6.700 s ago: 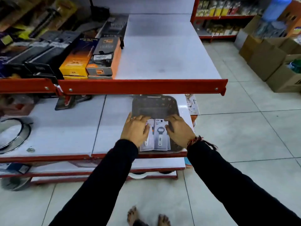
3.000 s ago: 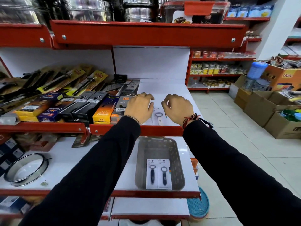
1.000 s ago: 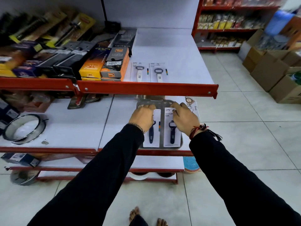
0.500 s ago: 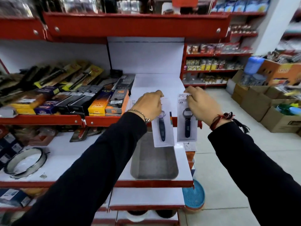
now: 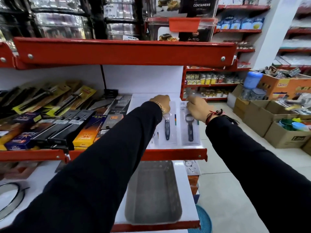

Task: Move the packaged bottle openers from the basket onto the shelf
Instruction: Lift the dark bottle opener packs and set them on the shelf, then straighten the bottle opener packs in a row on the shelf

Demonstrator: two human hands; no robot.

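Observation:
Two packaged bottle openers lie flat side by side on the white middle shelf [image 5: 143,98]. The left pack [image 5: 167,127] holds a dark blue opener, and my left hand [image 5: 160,102] pinches its top end. The right pack [image 5: 190,128] holds a dark grey opener, with my right hand [image 5: 197,107] on its top end. Another white pack [image 5: 154,137] shows beside them, mostly hidden under my left sleeve. On the lower shelf below stands the grey basket [image 5: 151,190]; nothing shows inside it.
Boxed lighters and knives [image 5: 84,132] and a grater [image 5: 121,101] fill the middle shelf's left part. The red lip of the upper shelf [image 5: 126,51] hangs above my hands. Cardboard boxes [image 5: 286,135] crowd the floor at right. A metal ring [image 5: 8,197] lies lower left.
Both hands have carried the two dark-handled packs up from the basket, held them in the air, and moved them forward onto the middle shelf. The basket now looks empty.

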